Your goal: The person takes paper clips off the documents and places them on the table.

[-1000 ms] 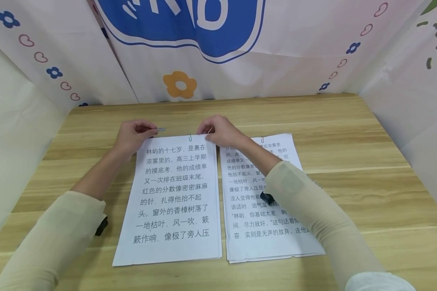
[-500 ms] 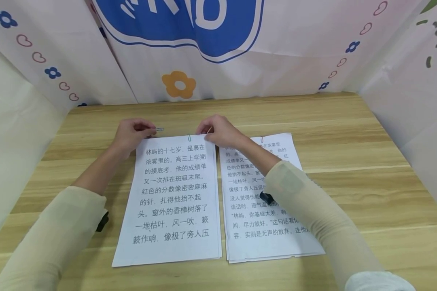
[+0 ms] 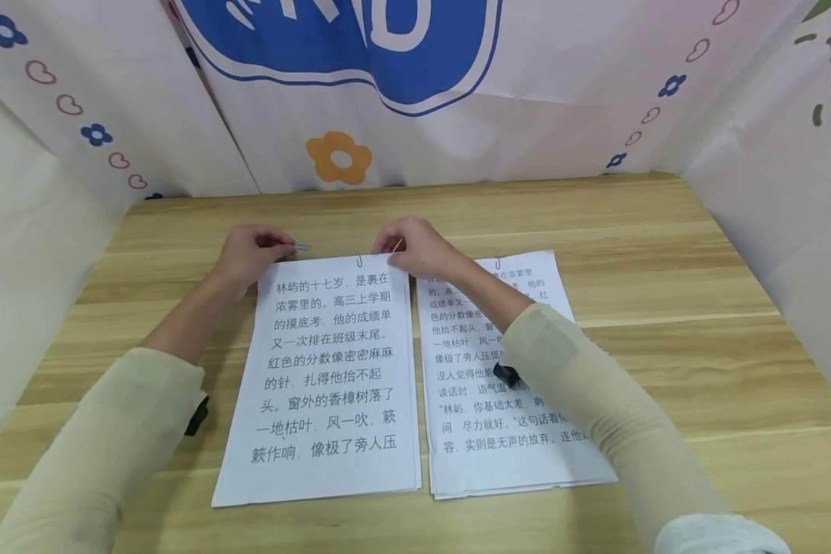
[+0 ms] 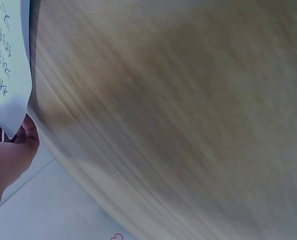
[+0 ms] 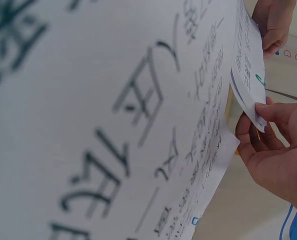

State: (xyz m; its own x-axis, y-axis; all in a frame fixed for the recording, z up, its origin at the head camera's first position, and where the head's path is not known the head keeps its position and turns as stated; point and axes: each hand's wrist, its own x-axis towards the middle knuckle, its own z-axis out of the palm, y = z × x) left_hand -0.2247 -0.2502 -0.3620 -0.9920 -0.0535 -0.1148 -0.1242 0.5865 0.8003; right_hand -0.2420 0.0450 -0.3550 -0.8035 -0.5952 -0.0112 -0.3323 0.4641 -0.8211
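Observation:
My left hand (image 3: 248, 252) pinches a metal paper clip (image 3: 302, 247) at the top left corner of the left stack of printed sheets (image 3: 335, 369). Thumb and fingers of my right hand (image 3: 418, 246) hold that stack's top right corner. A green paper clip (image 3: 359, 261) sits on its top edge, between the hands. In the right wrist view, the right hand (image 5: 281, 150) grips the lifted sheet corner, with the left hand (image 5: 274, 25) beyond. Seen from the left wrist, the left hand (image 4: 11, 157) is around the sheet corner.
Beside the left stack lies a second stack of printed sheets (image 3: 498, 469) with a red paper clip (image 3: 498, 263), partly under my right forearm. The wooden table (image 3: 679, 308) ends at a printed white cloth backdrop (image 3: 526, 138).
My left forearm has shifted slightly forward, and a little less of the metal paper clip shows past the fingertips. The right hand keeps its hold on the sheet corner.

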